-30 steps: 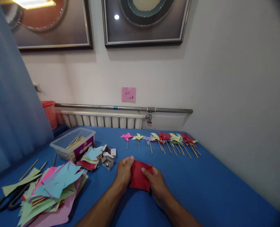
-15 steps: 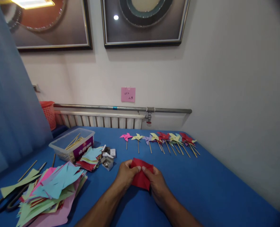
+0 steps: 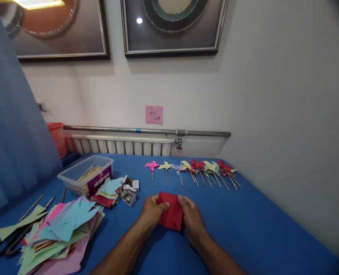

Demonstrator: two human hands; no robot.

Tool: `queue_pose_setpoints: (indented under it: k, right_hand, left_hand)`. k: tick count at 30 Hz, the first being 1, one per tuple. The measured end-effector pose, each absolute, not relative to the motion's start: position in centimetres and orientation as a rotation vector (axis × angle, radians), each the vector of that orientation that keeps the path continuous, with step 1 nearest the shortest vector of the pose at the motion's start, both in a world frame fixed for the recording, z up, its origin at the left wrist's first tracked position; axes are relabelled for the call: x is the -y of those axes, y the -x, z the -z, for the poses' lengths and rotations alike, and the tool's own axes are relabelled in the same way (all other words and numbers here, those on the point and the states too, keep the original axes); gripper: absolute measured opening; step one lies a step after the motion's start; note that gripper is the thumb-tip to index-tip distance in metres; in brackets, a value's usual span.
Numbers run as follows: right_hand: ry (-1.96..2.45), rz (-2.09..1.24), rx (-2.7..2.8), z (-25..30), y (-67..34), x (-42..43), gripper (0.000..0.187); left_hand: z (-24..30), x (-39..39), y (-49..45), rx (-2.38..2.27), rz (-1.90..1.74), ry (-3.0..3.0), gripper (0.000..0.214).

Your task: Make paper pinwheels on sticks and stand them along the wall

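Note:
A red paper square point(image 3: 171, 211) lies on the blue tabletop point(image 3: 244, 229) between both hands. My left hand point(image 3: 151, 212) pinches its left edge, thumb on top of the paper. My right hand point(image 3: 192, 221) grips the right edge, fingers curled over it. A row of finished paper pinwheels point(image 3: 195, 168) on wooden sticks lies further back, pink, yellow, purple and red.
At the left lie a heap of cut coloured paper point(image 3: 57, 229), black scissors point(image 3: 3, 246), loose sticks, a clear plastic tub of sticks point(image 3: 86, 177), a smaller paper stack point(image 3: 107, 191) and a small box of pins point(image 3: 129, 194). A radiator and pipe point(image 3: 146, 131) run along the wall.
My left thumb has slid from the paper's top corner onto its left side. My right hand has shifted right along the edge. The red paper has turned slightly and lies flatter.

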State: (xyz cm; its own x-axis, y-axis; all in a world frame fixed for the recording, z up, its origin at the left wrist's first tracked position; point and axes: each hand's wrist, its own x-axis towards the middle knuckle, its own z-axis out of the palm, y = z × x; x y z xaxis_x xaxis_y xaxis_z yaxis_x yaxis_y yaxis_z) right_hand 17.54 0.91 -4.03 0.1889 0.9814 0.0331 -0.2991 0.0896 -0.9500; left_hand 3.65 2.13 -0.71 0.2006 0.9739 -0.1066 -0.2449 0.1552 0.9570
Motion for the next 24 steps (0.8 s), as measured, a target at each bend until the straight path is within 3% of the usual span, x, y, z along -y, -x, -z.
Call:
queue_pose_setpoints:
  k: [7, 24]
  right_hand:
    - [1.044, -1.171, 0.853, 3.4, -17.5, -0.6, 0.046]
    - [1.060, -1.089, 0.912, 2.6, -17.6, -0.5, 0.041]
  left_hand:
    - [0.9, -2.3, -3.6, -0.949, -1.095, -0.970, 0.034]
    - [0.4, -2.1, -3.5, -0.941, -1.105, -0.916, 0.031]
